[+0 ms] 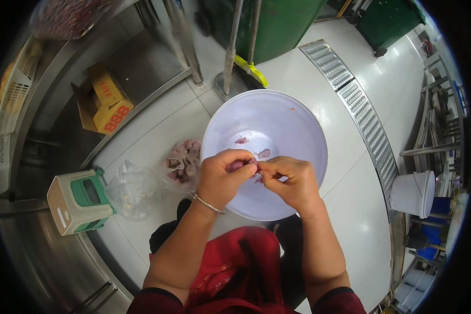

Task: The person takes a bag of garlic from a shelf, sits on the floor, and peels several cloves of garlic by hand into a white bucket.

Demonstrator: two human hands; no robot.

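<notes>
My left hand holds a small purple-skinned bulb, which looks like garlic, between thumb and fingers. At its right end the fingertips of my right hand pinch the bulb or its skin; the fingers hide which. Both hands are over a large round pale plastic tub. Purple skin scraps lie on the tub's bottom. Against its left side rests a clear plastic bag of purplish bulbs. Farther left, another clear bag contains a few pale pieces, perhaps peeled cloves.
A green and beige step stool stands at left, near a steel shelf with an open yellow carton. Beyond the tub are a yellow broom, a dustpan and a green wheeled bin. A floor drain grate and white bucket are right.
</notes>
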